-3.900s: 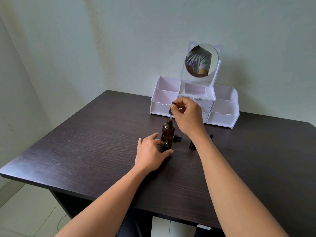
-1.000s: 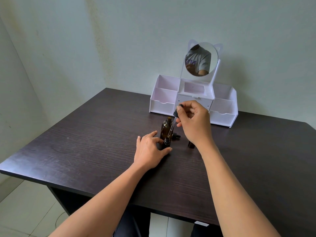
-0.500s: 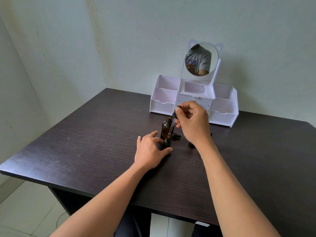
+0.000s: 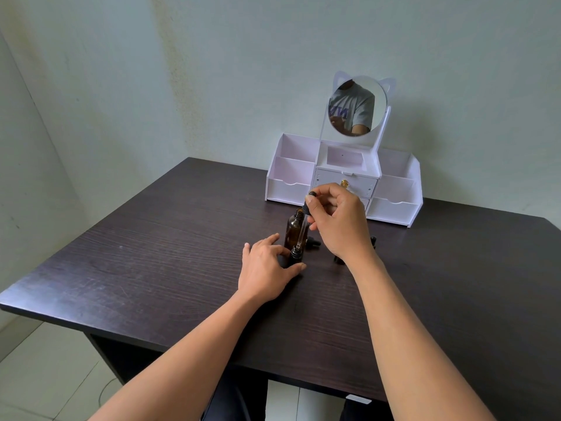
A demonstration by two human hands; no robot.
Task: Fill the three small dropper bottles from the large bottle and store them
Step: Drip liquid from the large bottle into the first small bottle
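A large amber bottle (image 4: 292, 228) stands open on the dark table (image 4: 170, 262). Just in front of it is a small dark dropper bottle (image 4: 296, 256), held at its base by my left hand (image 4: 267, 268). My right hand (image 4: 337, 223) pinches the black bulb of a glass dropper (image 4: 303, 230), whose tip points down at the small bottle's mouth. A second small bottle (image 4: 337, 259) is partly hidden behind my right wrist. Another small dark piece (image 4: 373, 239) shows to the right of that wrist.
A black dropper cap (image 4: 312, 243) lies right of the large bottle. A white organiser (image 4: 391, 205) with open compartments, drawers and a cat-eared mirror (image 4: 358, 106) stands at the back against the wall. The table's front edge is near my elbows.
Since 3.9 s ago my right hand has carried the dropper from the large bottle's mouth over to the small bottle. Over the last second it has barely moved.
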